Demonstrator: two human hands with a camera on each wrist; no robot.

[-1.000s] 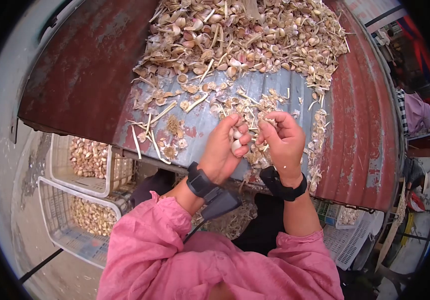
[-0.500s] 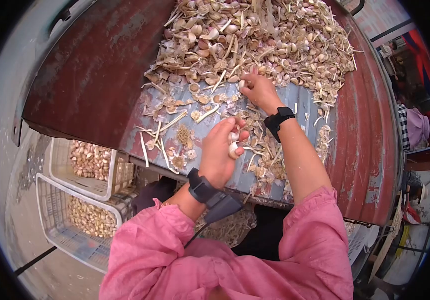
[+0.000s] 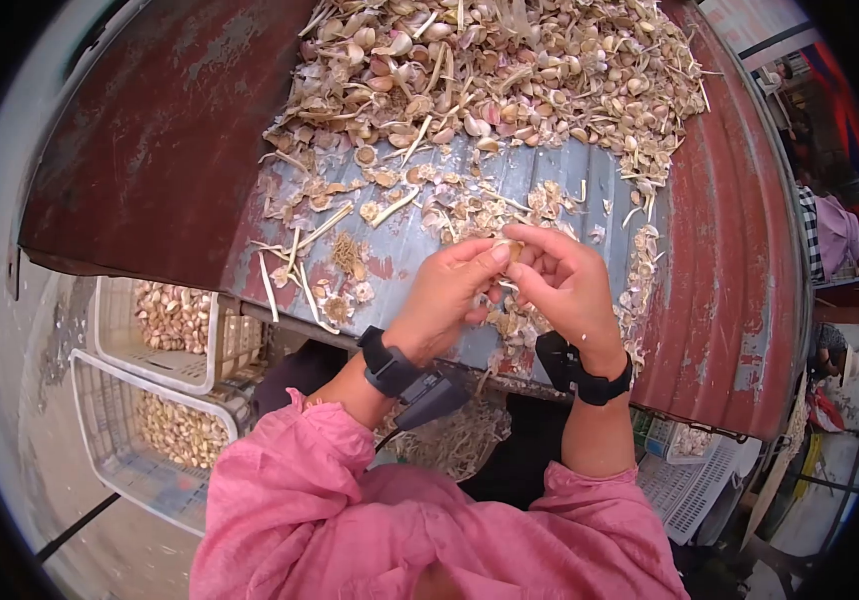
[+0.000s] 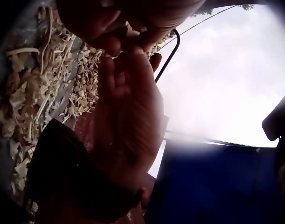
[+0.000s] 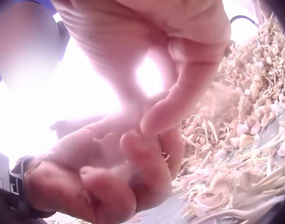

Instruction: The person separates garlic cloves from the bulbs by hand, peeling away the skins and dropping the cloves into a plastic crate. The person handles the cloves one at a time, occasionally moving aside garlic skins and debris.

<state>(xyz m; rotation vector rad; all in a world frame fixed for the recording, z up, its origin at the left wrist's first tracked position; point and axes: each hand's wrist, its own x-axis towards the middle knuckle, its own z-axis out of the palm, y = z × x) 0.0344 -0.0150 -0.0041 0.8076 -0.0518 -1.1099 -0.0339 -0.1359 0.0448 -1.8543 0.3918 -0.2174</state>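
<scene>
Both hands meet over the near part of the metal sheet. My left hand (image 3: 440, 295) pinches a pale brown garlic clove (image 3: 515, 250) between thumb and forefinger, its other fingers curled underneath. On the clove's other side, the thumb and fingers of my right hand (image 3: 575, 295) grip it too. The fingertips of both hands come together in the wrist views, where the clove is mostly hidden. The left palm is covered in the head view. Beneath the hands lie dry garlic skins (image 3: 520, 325), and beyond them spreads a large heap of garlic cloves (image 3: 510, 80).
Corrugated metal sheet (image 3: 720, 300) slopes down on the right; a dark red panel (image 3: 140, 150) rises at left. Low on the left stand two plastic crates (image 3: 215, 345) (image 3: 100, 430) of cloves. Dry stems (image 3: 330, 225) lie left of the hands. A white perforated crate (image 3: 685, 495) sits below right.
The right hand reached forward to the heap's edge half a second ago and is now back against the left hand. The left thumb and forefinger have come onto a clove. The head view shifted slightly.
</scene>
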